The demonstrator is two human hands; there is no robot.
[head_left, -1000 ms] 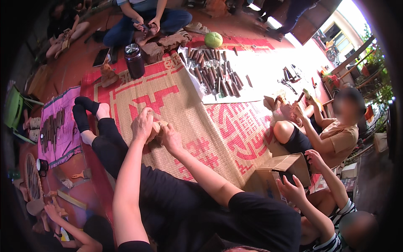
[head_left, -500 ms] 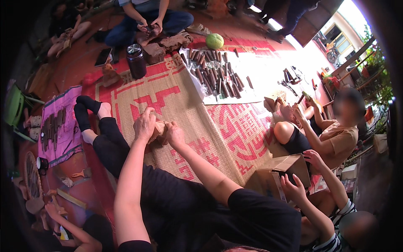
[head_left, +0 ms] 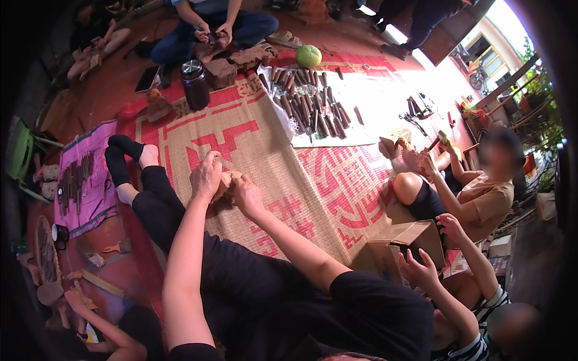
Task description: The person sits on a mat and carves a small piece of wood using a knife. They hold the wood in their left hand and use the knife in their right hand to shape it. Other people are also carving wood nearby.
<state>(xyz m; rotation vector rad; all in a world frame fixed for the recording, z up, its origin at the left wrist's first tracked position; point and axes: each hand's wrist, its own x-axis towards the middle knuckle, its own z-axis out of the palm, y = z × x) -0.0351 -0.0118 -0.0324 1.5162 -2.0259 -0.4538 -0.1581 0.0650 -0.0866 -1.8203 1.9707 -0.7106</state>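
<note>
Between my hands, above the straw mat, is a light brown carved piece, apparently wood (head_left: 225, 185). My left hand (head_left: 206, 175) is closed around its left side, thumb and fingers gripping it. On the right side my right hand (head_left: 247, 196) is closed, its curled fingers against the piece. Whether it pinches a small tool there I cannot make out, since the fingers cover the spot. Both forearms reach up from the lower edge, over my black-clothed legs.
Ahead lie a white cloth (head_left: 334, 143) bearing several wooden-handled carving tools (head_left: 313, 111), a dark flask (head_left: 195, 90), a green round fruit (head_left: 309, 56) and a small brown figure (head_left: 158, 107). A pink cloth (head_left: 102, 147) with tools is left. People sit around; a cardboard box (head_left: 394, 240) stands right.
My right hand has shifted slightly left along the brown piece, and its fingers are now bent over it. The piece has turned a little; my left hand keeps nearly the same place.
</note>
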